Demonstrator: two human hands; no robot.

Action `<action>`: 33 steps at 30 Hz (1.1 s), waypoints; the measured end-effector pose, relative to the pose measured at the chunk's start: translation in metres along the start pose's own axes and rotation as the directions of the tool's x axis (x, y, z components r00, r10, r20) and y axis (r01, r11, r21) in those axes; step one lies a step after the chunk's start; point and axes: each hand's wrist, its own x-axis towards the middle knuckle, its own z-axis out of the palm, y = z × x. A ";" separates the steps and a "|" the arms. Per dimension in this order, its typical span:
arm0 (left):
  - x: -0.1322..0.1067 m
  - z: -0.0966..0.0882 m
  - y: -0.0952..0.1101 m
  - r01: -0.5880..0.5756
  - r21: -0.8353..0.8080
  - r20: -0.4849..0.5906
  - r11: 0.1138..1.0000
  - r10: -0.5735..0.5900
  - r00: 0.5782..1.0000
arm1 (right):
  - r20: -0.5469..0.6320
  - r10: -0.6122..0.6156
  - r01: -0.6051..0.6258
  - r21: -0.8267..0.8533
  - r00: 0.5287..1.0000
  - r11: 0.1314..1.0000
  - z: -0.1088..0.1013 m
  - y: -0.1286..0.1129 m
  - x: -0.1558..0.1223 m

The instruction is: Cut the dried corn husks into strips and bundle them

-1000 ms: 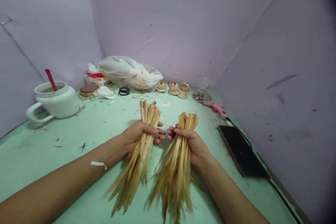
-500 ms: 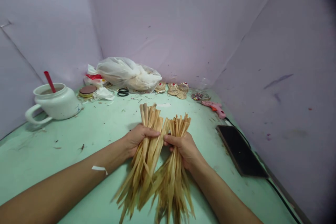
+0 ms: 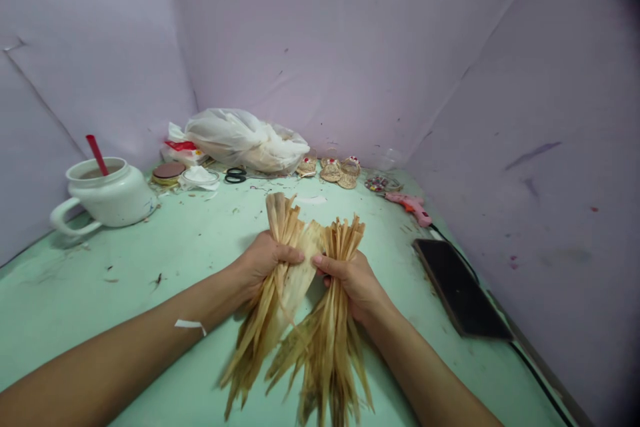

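Note:
My left hand (image 3: 264,261) is closed round a bundle of dried straw-coloured leaf strips (image 3: 270,307), held above the green table (image 3: 165,247). My right hand (image 3: 353,280) is closed round a second bundle of the same strips (image 3: 333,340). The two bundles touch at the top, side by side, and their loose ends fan out toward me. A small white scrap (image 3: 189,325) sticks to my left forearm.
At the left stands a white jug (image 3: 107,197) with a red stick in it. Along the back wall lie a plastic bag (image 3: 245,140), scissors (image 3: 235,175), lids, small woven pieces (image 3: 340,170) and a pink glue gun (image 3: 410,205). A dark slab (image 3: 460,287) lies at the right.
My hands have come together, so the two bundles, held apart a second ago, now touch at their upper ends.

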 end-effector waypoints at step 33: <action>-0.001 0.006 -0.008 -0.101 0.134 -0.077 0.986 0.112 0.991 | -0.013 -0.141 0.137 -0.161 0.990 0.977 0.009 0.004 -0.005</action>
